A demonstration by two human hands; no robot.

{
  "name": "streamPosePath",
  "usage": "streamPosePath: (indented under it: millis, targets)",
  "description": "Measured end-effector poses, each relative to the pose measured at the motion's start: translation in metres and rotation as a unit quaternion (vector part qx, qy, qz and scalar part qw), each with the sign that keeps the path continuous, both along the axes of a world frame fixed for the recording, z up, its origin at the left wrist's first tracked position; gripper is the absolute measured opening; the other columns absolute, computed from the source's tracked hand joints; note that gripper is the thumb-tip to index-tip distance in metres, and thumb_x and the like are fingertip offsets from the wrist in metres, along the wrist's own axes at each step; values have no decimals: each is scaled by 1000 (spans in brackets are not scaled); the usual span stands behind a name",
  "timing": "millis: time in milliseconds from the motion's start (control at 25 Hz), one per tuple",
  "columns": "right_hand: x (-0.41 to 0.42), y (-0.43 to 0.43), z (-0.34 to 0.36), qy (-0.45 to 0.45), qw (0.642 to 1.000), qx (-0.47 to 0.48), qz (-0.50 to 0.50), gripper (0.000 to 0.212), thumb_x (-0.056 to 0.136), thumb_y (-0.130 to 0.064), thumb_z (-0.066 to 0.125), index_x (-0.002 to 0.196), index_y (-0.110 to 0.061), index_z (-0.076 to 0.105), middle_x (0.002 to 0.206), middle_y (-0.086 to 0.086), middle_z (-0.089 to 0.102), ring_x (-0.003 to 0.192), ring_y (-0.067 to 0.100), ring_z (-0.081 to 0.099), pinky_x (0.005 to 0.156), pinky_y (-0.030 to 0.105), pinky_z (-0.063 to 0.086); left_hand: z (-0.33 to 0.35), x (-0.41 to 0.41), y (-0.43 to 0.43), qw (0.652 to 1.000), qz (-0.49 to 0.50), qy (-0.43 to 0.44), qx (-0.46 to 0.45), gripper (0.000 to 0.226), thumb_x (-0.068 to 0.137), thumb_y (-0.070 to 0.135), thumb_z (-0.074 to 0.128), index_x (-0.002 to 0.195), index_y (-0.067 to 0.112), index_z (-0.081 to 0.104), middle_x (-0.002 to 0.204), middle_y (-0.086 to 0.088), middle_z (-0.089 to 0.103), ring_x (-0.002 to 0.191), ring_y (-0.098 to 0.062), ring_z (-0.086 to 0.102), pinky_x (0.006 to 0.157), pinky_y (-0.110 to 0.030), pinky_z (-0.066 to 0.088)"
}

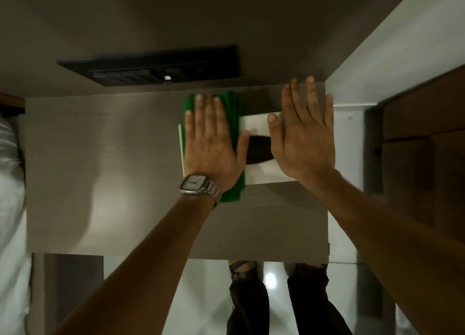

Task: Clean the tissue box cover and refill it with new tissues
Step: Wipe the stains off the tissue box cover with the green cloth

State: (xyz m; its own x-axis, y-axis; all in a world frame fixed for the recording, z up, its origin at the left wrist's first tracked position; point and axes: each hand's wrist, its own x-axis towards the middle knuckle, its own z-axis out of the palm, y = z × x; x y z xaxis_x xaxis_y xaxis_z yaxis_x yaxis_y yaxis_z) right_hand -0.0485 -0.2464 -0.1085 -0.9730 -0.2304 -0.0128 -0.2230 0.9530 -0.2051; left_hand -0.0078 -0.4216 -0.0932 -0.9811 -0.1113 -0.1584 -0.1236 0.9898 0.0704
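Note:
A white tissue box cover with a dark oval slot lies on the grey bedside table, near its back right corner. My left hand, with a metal watch on the wrist, presses flat on a folded green cloth over the cover's left end. My right hand hovers or rests flat over the cover's right end, fingers spread, holding nothing. No tissues show in the slot.
A black switch panel is set in the wall behind the table. White bedding lies at the left edge. A dark wooden cabinet stands to the right. My legs and shoes stand on glossy floor below the table's front edge.

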Motion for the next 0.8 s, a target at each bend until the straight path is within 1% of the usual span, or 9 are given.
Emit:
streamPosePath:
  millis: [80,160,200,320,400,520,640,720,800]
  targets:
    - [-2,1,2,-8,1000,4,2,69,105,-51,11,159,-8,18,168,9,13,156,27,2,123,56,6,1,17,-1,995,-100,0,17,76,100,54,22,155,2,11,163,-19,9,152,-29,3,122,-46,3]
    - [-3,1,3,-12,1000,0,2,70,105,-53,11,159,-9,16,169,9,10,156,27,0,123,56,6,2,41,-17,991,-131,-15,18,75,100,54,21,155,5,7,164,-15,4,152,-26,0,122,-46,3]
    - [-2,1,2,-13,1000,-1,2,71,104,-54,11,159,-10,15,169,9,9,156,27,0,123,56,6,3,49,-30,994,-105,-24,15,75,100,55,19,155,7,5,164,-13,3,152,-25,-1,122,-46,3]
    - [1,0,0,-11,1000,0,3,73,103,-56,9,159,-10,14,169,9,9,156,27,1,124,55,7,4,35,-44,997,62,-33,19,79,99,59,14,156,6,4,164,-14,1,151,-26,-2,122,-48,4]
    - [1,0,-1,-9,1000,1,2,73,103,-56,8,159,-10,15,168,10,11,156,27,2,124,55,8,2,7,-22,993,114,-17,24,82,98,61,15,155,4,8,164,-18,6,151,-29,0,122,-48,2]
    - [0,-2,-1,-8,1000,-6,4,71,105,-53,7,158,-9,16,168,10,12,156,26,1,124,54,7,-1,-3,23,999,-5,10,35,77,100,57,22,154,3,16,162,-19,13,151,-30,6,121,-45,0]
    - [-1,2,1,-15,1000,-20,2,71,104,-51,5,158,-7,19,168,10,14,156,25,1,124,54,7,-1,45,20,988,-153,-13,33,71,102,51,25,155,6,11,163,-15,8,152,-25,1,122,-43,0]
    - [-1,3,2,-18,1000,-23,4,71,104,-51,6,158,-7,20,168,10,15,156,25,2,124,54,7,-2,74,-15,990,-135,-18,37,70,102,51,24,155,10,6,164,-11,4,152,-21,-3,122,-41,0]
    - [0,2,1,-20,1000,-22,5,71,104,-52,6,158,-8,19,168,9,14,156,25,1,124,53,6,-2,77,-45,997,-32,-23,59,72,101,53,20,156,10,1,165,-10,-1,152,-21,-4,122,-43,3]
